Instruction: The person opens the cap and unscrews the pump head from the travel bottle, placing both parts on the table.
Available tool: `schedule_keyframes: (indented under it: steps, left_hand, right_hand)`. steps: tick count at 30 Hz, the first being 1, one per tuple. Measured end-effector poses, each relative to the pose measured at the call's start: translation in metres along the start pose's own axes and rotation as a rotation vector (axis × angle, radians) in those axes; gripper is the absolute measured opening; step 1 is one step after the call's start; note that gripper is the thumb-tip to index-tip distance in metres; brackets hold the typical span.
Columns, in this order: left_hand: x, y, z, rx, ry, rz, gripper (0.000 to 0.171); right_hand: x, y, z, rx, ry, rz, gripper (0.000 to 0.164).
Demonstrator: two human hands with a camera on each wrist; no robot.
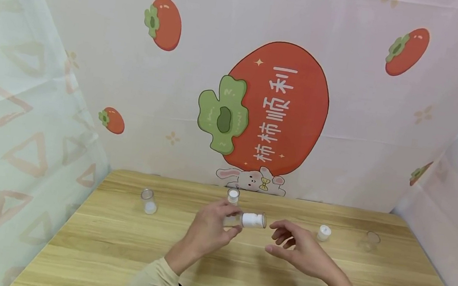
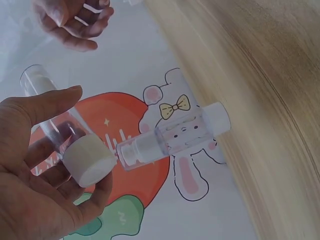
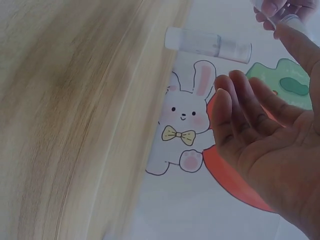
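My left hand (image 1: pixel 212 227) grips a small clear pump bottle (image 1: pixel 252 220), tilted on its side above the table. Its white collar and clear overcap point right, toward my right hand. In the left wrist view, the bottle's white base (image 2: pixel 89 160) shows between thumb and fingers. My right hand (image 1: pixel 305 251) hangs to the right of it with loosely bent fingers and nothing in them; the right wrist view shows its palm (image 3: pixel 270 145). A similar clear bottle (image 1: pixel 233 195) stands upright just behind my left hand, which partly hides it.
A clear container with a white bottom (image 1: pixel 149 201) stands at the left of the wooden table (image 1: pixel 122 244). On the right are a small white cap (image 1: pixel 324 233) and a clear cup-shaped piece (image 1: pixel 370 240). A printed cloth (image 1: pixel 196 62) hangs along the back edge.
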State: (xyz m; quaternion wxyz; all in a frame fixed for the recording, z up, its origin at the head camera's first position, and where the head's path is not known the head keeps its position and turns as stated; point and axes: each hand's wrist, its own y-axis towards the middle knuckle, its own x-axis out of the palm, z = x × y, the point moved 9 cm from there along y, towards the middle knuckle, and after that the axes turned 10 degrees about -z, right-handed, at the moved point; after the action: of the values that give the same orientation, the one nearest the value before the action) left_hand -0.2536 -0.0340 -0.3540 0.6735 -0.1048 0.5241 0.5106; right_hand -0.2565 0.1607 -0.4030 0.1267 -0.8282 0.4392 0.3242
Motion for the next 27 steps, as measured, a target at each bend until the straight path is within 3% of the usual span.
schedule_keyframes:
  steps: [12,18,27]
  left_hand:
    - [0.007,0.002,0.016,0.074,0.162,-0.028,0.031]
    - [0.012,0.001,0.018,0.064,0.225,-0.074,0.032]
    - [0.019,0.000,0.019,0.062,0.274,-0.108,0.032]
  right_hand:
    - [0.008,0.011,-0.014,-0.041,0.067,-0.037,0.049]
    - [0.012,0.014,-0.019,-0.055,0.105,-0.051,0.048]
    - [0.015,0.017,-0.022,-0.092,0.097,-0.064,0.027]
